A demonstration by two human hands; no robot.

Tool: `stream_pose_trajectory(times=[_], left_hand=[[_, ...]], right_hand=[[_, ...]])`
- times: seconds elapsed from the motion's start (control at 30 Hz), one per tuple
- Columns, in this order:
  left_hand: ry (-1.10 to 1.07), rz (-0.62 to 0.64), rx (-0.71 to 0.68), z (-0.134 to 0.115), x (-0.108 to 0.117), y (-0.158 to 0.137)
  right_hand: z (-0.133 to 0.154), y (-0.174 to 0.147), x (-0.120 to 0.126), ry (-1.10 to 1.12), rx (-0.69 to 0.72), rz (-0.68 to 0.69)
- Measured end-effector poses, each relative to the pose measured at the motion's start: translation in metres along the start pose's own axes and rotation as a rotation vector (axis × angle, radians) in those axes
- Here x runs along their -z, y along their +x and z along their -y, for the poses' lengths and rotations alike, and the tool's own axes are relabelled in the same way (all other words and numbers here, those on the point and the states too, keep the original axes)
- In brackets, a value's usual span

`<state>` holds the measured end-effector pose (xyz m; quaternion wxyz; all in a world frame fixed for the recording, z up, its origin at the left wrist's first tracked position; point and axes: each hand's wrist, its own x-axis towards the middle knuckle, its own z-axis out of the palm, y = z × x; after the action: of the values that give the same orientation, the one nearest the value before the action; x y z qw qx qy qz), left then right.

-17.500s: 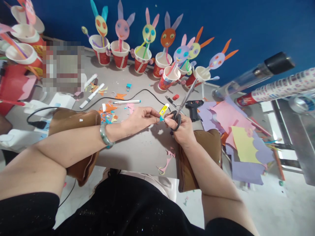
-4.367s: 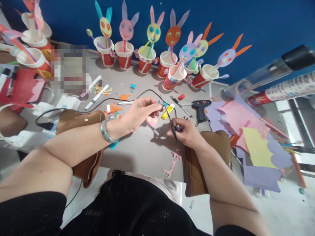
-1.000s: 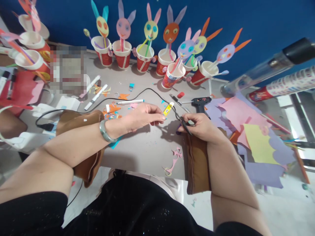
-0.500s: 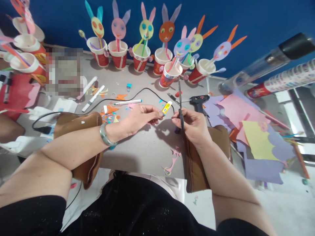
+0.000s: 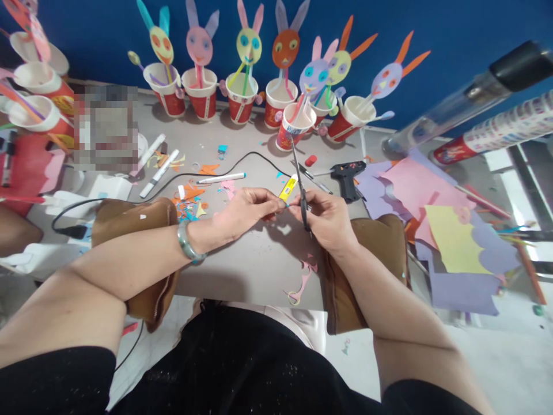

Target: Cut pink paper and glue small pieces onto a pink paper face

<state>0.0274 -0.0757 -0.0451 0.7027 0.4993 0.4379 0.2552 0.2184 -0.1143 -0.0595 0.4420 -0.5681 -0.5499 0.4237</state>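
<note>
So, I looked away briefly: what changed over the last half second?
The right hand, holding the scissors, has moved left to the blue scrap in the left hand. The yellow tube, glue gun and cups stayed put.

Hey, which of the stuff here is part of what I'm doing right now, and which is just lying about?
In use, it seems:
Scissors, in your right hand
Blue scrap, at the fingertips of your left hand

Lying about, in neither hand:
Glue gun
Markers
Yellow sheet
Pink scrap
</note>
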Motion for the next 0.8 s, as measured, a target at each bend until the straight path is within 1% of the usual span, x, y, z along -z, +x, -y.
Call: stream_pose_trajectory(times=[0.17, 0.33, 0.6, 0.8], left_hand=[[-0.028, 0.011, -0.009, -0.0002, -0.0022, 0.0000], [-0.043, 0.044, 0.004, 0.0025, 0.0003, -0.0001], [-0.014, 0.032, -0.019, 0.0031, 0.0047, 0.0021], [0.076, 0.027, -0.038, 0.0020, 0.0045, 0.0015]], right_hand=[[0.0010, 0.0005, -0.0012, 0.005, 0.008, 0.009], [0.0025, 0.0000, -0.0013, 0.042, -0.012, 0.030], [0.0034, 0.0021, -0.0002, 0.064, -0.087, 0.048], [0.0039, 0.0016, -0.0005, 0.084, -0.097, 0.067]])
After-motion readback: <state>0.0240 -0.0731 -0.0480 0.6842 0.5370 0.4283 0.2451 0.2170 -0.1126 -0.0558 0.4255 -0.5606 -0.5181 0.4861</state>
